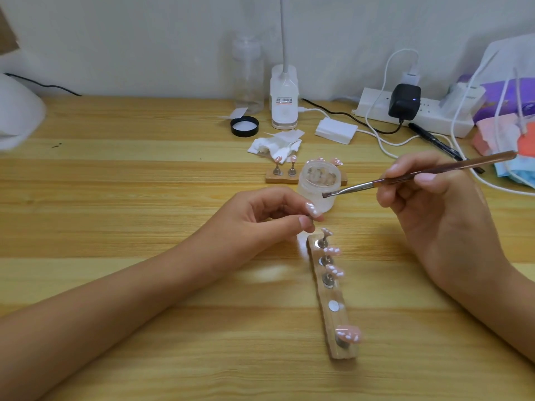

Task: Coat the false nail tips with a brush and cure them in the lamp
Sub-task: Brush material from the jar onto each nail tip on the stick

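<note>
My left hand [269, 215] pinches a small stand bearing a pink false nail tip [313, 209], held just above the top end of a wooden holder strip [337, 319]. The strip carries several pink tips on metal stands and one bare magnet [333, 306]. My right hand [434, 204] grips a brown brush [405, 179]; its flat bristle end [326, 195] hovers over the side of an open frosted gel jar [321, 185]. The white curing lamp [17, 111] sits at the far left edge, partly cut off.
A second small wooden holder [285, 176] with two tips stands behind the jar. Crumpled wipes [275, 144], a black lid [244, 126], a clear bottle [248, 73], a desk-lamp base [284, 96], a power strip [417, 111], cables and packets [509, 117] line the back and right.
</note>
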The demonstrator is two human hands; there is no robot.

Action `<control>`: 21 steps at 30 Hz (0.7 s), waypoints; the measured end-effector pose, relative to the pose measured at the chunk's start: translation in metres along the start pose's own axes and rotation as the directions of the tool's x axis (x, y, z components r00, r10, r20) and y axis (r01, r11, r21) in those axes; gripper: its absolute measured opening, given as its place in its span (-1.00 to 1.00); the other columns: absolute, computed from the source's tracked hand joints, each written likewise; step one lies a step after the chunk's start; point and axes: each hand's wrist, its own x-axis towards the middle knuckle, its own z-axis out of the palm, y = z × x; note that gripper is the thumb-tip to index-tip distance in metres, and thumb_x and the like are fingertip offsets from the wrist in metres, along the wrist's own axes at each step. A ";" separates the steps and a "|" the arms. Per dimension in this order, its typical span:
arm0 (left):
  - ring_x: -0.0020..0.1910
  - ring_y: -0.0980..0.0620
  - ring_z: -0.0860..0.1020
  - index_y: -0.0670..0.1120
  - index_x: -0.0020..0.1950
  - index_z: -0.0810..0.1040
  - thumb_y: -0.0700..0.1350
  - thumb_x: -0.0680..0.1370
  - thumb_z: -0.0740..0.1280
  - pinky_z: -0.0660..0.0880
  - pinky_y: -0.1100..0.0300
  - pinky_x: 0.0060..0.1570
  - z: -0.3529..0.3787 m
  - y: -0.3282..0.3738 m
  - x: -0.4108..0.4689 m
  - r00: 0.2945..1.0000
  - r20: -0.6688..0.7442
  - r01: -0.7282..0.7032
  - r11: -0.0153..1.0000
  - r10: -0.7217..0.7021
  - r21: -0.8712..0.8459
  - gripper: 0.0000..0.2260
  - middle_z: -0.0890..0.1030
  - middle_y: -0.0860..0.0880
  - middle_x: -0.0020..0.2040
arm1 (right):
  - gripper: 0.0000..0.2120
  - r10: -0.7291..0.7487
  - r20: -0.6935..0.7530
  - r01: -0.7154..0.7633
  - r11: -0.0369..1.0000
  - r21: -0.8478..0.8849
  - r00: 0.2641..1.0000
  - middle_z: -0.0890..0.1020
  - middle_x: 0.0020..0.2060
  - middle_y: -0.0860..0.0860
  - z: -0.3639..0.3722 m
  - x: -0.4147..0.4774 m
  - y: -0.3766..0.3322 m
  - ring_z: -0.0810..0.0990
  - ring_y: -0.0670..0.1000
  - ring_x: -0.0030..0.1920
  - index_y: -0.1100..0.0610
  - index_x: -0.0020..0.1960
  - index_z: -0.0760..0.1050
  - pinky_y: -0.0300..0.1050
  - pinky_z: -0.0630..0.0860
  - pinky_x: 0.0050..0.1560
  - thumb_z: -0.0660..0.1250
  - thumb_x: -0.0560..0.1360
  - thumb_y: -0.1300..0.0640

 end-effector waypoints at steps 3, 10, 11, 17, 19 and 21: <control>-0.07 0.17 0.62 0.04 -0.13 0.66 -0.19 0.47 0.36 0.47 0.39 -0.12 0.001 0.001 0.000 1.000 0.000 -0.009 1.000 0.009 -0.013 -0.86 0.70 0.00 -0.06 | -0.62 0.022 0.009 -0.022 1.000 0.021 1.000 0.57 -0.39 0.01 0.000 0.001 0.001 0.53 -0.04 -0.28 0.04 -0.19 0.64 -0.24 0.50 -0.15 0.06 0.47 0.27; -0.04 0.16 0.62 0.07 -0.12 0.68 -0.17 0.49 0.36 0.48 0.38 -0.09 0.001 0.001 -0.001 1.000 0.003 -0.012 1.000 0.012 0.003 -0.85 0.70 -0.02 -0.01 | -0.64 0.009 0.035 -0.010 1.000 0.005 0.999 0.59 -0.40 0.02 0.001 -0.001 0.001 0.54 -0.02 -0.30 0.06 -0.17 0.63 -0.24 0.50 -0.18 0.06 0.50 0.26; -0.04 0.15 0.62 0.08 -0.13 0.68 -0.17 0.49 0.36 0.48 0.38 -0.09 0.001 0.000 -0.001 1.000 0.002 -0.011 1.000 0.011 0.006 -0.84 0.70 -0.01 -0.01 | -0.64 0.007 0.039 -0.007 1.000 0.000 0.999 0.59 -0.40 0.02 0.001 -0.001 0.002 0.54 -0.02 -0.30 0.06 -0.16 0.63 -0.24 0.50 -0.18 0.06 0.51 0.26; -0.10 0.18 0.60 0.05 -0.13 0.68 -0.18 0.50 0.40 0.49 0.38 -0.11 -0.001 0.000 0.000 1.000 0.006 -0.015 1.000 0.015 0.011 -0.87 0.69 0.03 -0.13 | -0.62 0.017 0.087 -0.015 1.000 -0.015 0.996 0.59 -0.39 0.02 0.003 -0.001 0.002 0.55 -0.03 -0.32 0.05 -0.19 0.63 -0.24 0.51 -0.20 0.06 0.50 0.27; -0.10 0.17 0.61 0.02 -0.12 0.67 -0.15 0.47 0.41 0.50 0.38 -0.13 0.000 0.000 -0.001 1.000 0.001 -0.015 1.000 0.015 -0.014 -0.92 0.70 -0.01 -0.10 | -0.61 0.016 0.105 -0.014 1.000 -0.023 0.994 0.57 -0.39 0.00 0.003 -0.001 0.002 0.54 -0.03 -0.33 0.04 -0.22 0.62 -0.25 0.50 -0.22 0.05 0.49 0.28; -0.12 0.19 0.62 -0.05 -0.10 0.65 -0.13 0.42 0.39 0.50 0.38 -0.16 0.000 0.000 -0.001 1.000 -0.014 -0.009 0.999 0.009 -0.040 -0.91 0.71 0.01 -0.08 | -0.61 0.017 0.111 -0.015 1.000 -0.022 0.994 0.56 -0.40 0.01 0.003 -0.002 0.001 0.53 -0.02 -0.34 0.05 -0.23 0.61 -0.26 0.49 -0.24 0.04 0.48 0.29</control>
